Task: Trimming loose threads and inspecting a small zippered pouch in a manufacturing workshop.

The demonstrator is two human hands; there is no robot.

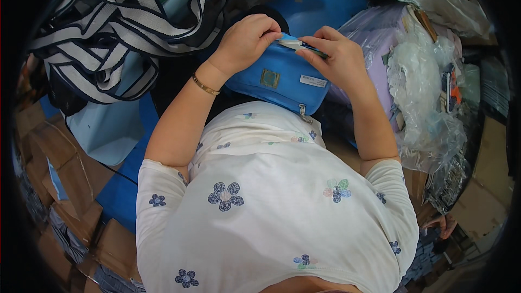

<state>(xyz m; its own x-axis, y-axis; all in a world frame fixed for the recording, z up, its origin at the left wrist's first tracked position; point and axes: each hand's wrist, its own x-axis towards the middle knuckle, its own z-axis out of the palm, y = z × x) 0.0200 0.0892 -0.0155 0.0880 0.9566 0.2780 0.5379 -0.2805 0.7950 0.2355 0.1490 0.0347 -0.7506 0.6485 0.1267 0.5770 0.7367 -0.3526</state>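
A small blue bag (290, 93) rests close against my body, with a square patch (269, 78), a white label (313, 80) and a metal zipper pull (303, 110) on it. At its upper edge, my left hand (244, 43) pinches the blue fabric between thumb and fingertips. My right hand (343, 59) is closed round a small tool with a pale, narrow front part (290, 44) and a dark green part by the fingers. The tool's tip meets the fabric beside my left fingertips; its exact kind is unclear.
Black-and-white striped webbing (146, 19) is heaped at the left over a pale blue bin (106, 130). To the right stand plastic-wrapped lilac goods (374, 49) and crumpled clear plastic (420, 81). Cardboard boxes (59, 146) lie at the lower left. Another person's hand (446, 225) shows at the lower right.
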